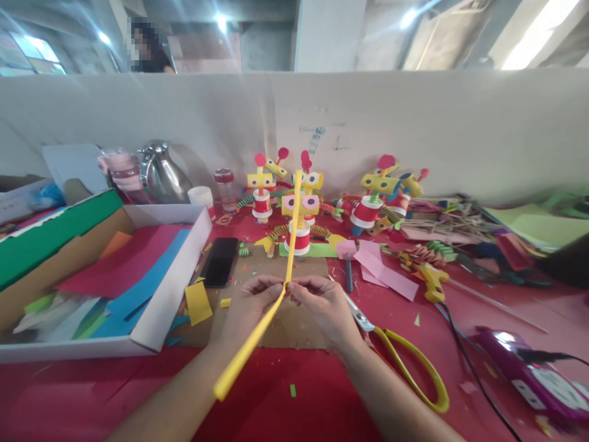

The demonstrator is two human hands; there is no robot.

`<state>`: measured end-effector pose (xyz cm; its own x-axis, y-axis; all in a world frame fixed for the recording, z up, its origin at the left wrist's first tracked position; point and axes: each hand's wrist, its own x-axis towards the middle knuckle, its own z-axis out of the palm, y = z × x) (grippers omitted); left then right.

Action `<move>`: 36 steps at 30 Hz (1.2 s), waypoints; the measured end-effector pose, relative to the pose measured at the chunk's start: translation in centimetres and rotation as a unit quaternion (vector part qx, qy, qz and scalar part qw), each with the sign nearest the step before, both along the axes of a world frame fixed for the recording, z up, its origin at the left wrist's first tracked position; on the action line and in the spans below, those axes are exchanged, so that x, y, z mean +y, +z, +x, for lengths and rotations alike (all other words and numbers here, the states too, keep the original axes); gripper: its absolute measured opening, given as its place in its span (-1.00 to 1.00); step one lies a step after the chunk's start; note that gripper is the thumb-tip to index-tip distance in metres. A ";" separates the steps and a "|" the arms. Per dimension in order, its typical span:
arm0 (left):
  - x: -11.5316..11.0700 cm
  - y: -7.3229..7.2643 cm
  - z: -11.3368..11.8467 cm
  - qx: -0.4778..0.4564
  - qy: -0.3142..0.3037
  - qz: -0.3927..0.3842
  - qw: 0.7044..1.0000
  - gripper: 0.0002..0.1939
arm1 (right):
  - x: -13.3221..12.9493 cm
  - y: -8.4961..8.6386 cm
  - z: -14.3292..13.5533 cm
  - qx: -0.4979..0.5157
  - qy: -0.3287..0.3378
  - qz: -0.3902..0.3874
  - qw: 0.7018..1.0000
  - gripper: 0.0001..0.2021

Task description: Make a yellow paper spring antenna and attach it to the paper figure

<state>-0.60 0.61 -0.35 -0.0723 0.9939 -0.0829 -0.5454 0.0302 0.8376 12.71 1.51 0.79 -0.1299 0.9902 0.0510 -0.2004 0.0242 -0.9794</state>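
- The yellow paper strip (256,337) is in the air above a piece of brown cardboard (294,319); one end points up and away, the other comes down toward the person.
- The left hand (257,298) has its fingers closed, and they pinch the strip near its middle, where it bends.
- The right hand (324,301) pinches it also, with thumb and bent fingers, just beside the left fingertips.
- Next to the right wrist lie the scissors (365,321), with yellow handles.
- On the left side, a small yellow paper rectangle (198,302) is near the black smartphone (221,263), whose screen is dark.
- Behind the hands stand several paper-cup figures (298,238) with yellow heads, round eyes and coiled paper arms.
- Farther left is the white cardboard box (170,288), holding coloured paper sheets (124,270).
- On the right are the yellow glue gun (433,283) and the purple device (536,374); the latter has pale label areas, too blurred for reading.
- The white partition (414,123) carries blue handwriting (315,138), which I cannot read surely.
- Beyond it, one person (154,55) is partly visible.
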 end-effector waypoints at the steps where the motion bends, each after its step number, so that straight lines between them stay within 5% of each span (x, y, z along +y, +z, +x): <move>1: 0.0 0.1 0.0 0.002 0.000 -0.004 1.000 -0.83 | 0.0 0.0 0.0 -0.004 -0.002 0.002 1.000 -0.86; 14: 0.3 0.3 -0.7 0.020 -0.037 -0.032 0.999 -0.79 | 0.5 -0.3 0.6 -0.156 -0.013 0.153 0.976 -0.86; 21: 0.3 0.1 -0.5 0.011 -0.005 -0.014 1.000 -0.82 | 0.1 0.2 0.5 -0.208 -0.001 0.230 0.951 -0.82; 28: 0.3 0.3 -0.3 0.013 -0.002 -0.018 1.000 -0.80 | 0.1 -0.1 -0.1 -0.085 0.009 0.104 0.991 -0.84; 36: 0.4 0.3 -0.5 0.029 -0.027 -0.015 0.999 -0.79 | 0.3 -0.1 -0.1 -0.045 0.031 0.085 0.995 -0.86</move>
<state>-1.12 0.96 -0.03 -0.0246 0.9936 -0.1099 -0.4922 0.0837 0.8665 12.62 1.84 0.64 -0.2012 0.9582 0.2035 -0.1184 0.1824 -0.9761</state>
